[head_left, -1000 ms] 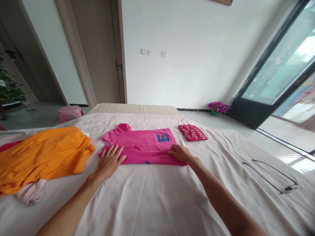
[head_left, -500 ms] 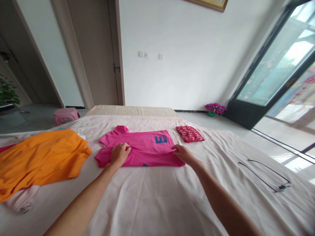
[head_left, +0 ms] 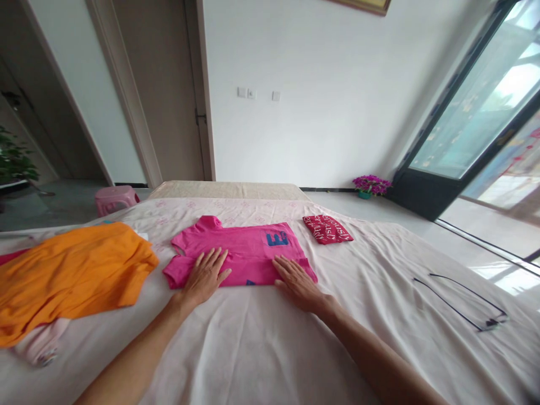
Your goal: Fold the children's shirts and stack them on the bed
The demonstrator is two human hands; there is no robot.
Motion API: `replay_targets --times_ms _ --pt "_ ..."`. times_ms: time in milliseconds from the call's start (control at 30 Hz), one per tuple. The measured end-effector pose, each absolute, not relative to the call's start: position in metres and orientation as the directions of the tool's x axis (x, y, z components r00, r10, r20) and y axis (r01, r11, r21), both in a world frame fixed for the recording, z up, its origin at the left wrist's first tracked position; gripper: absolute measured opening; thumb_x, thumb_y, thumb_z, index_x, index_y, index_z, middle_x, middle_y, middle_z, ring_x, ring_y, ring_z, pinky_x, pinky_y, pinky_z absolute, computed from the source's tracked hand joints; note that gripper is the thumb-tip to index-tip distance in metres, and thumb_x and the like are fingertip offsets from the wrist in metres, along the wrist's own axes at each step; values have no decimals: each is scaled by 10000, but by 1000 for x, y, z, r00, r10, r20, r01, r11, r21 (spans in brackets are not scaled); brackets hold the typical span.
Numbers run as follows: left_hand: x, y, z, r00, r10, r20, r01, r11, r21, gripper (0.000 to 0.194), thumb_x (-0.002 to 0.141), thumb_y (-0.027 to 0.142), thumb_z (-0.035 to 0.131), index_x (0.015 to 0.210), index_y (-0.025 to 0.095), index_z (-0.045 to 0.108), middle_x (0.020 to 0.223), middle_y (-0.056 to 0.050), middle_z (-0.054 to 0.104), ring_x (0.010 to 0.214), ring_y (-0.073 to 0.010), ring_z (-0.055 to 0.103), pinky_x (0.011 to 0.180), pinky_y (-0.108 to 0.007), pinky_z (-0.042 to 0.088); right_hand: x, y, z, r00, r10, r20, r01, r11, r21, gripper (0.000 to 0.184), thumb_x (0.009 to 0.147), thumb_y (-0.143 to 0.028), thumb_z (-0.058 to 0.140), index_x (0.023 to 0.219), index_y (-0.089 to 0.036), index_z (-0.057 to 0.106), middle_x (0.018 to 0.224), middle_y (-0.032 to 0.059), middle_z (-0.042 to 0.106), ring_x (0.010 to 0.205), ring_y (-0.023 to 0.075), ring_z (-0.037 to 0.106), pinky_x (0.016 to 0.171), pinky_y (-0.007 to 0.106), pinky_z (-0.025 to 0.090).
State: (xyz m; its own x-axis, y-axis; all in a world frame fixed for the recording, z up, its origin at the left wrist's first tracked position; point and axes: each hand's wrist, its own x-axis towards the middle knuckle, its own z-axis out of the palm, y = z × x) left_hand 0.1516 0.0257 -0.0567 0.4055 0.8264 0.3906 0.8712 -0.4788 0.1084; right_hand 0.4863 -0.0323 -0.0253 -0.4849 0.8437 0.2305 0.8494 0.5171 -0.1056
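Observation:
A pink T-shirt [head_left: 244, 242] with a blue letter print lies sideways on the bed sheet, its near side folded over toward the middle. My left hand [head_left: 206, 275] rests flat on the folded part near the sleeves, fingers spread. Toward the hem, my right hand [head_left: 297, 281] also presses flat on the fold with its fingers stretched out. Neither hand grips the cloth. Just beyond the hem sits a folded dark red garment [head_left: 327, 229] with white lettering.
An orange garment [head_left: 76, 275] is heaped on the left over other clothes. Eyeglasses [head_left: 468, 304] lie on the sheet [head_left: 236, 349] at right. Past the bed are a pink stool [head_left: 117, 198], purple flowers [head_left: 371, 184] in a pot, and a glass door [head_left: 459, 129].
Both hands have let go of the shirt's folded edge and opened flat on it. My right hand has shifted left and nearer to me; the shirt lies nearly the same.

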Motion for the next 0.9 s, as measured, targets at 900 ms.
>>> replay_targets --times_ms 900 --pt "33 -53 -48 475 790 387 836 -543 81 518 821 98 433 1236 278 686 1259 -35 696 1136 -252 665 1032 -440 499 526 -81 3 -477 863 167 867 493 -73 383 922 -97 409 1063 -253 731 935 73 661 908 201 566 812 328 406"
